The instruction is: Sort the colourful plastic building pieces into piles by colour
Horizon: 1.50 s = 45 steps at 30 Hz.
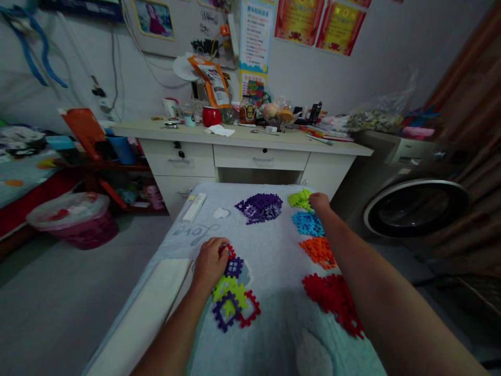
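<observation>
My left hand (210,262) is closed over the top of a joined chain of square plastic tiles (235,297) in red, purple and lime, gripping its red end piece. My right hand (319,202) reaches far forward, its fingers curled on the lime green tile pile (299,199). Sorted piles lie on the light blue cloth (274,266): purple (260,207), blue (308,223), orange (319,250) and red (332,297). Whether the right hand has lifted a tile is hidden by its knuckles.
A white stick-shaped object (194,207) and a small white scrap (221,212) lie at the cloth's far left. A cluttered white desk (242,143) stands beyond. A pink bin (74,219) sits on the floor at left, a washing machine (415,203) at right.
</observation>
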Available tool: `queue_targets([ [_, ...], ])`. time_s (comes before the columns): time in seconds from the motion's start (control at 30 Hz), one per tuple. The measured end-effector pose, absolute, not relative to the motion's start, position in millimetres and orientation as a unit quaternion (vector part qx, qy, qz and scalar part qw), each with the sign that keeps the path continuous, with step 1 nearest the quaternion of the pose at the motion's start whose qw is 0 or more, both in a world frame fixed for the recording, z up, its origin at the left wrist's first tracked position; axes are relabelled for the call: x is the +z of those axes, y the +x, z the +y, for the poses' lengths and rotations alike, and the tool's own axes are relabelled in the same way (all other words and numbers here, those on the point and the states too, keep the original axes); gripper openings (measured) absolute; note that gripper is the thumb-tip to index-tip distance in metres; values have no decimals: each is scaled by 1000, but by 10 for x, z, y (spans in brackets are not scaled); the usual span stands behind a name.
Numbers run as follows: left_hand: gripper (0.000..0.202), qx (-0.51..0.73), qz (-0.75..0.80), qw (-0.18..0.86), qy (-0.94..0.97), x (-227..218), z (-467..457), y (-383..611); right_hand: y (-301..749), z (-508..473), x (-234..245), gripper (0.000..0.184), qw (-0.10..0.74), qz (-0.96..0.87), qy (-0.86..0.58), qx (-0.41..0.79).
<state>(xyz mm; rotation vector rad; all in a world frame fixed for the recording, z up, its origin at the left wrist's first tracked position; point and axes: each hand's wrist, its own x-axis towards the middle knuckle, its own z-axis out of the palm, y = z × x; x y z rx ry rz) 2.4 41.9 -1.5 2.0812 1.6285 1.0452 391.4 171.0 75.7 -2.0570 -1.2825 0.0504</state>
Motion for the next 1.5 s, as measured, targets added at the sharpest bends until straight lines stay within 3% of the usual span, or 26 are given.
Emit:
queue_targets([
  [0.2,25,384,575,142,708,-1,403,23,3485,1469,807,19,389,-489,-776,88],
  [0.3,28,399,582,152,692,15,382,26,3033,1236,778,19,432,-530,-696,220],
  [0.43,30,408,583,161,684,29,366,22,2342,754,654,14,340,-666,-569,341],
  [0.5,30,412,577,168,684,25,366,18,2064,527,561,17,266,-736,-545,301],
  [0.67,31,435,557,205,677,-7,376,10,1719,262,345,49,195,-792,-553,172],
  [1.0,29,458,507,267,679,-61,402,19,1584,260,267,29,230,-745,-612,135],
  [1.3,27,424,522,220,707,10,357,32,2201,-86,735,29,271,-744,-576,204],
  [1.5,26,404,523,224,716,15,341,46,2959,-557,965,28,205,-744,-605,196],
])
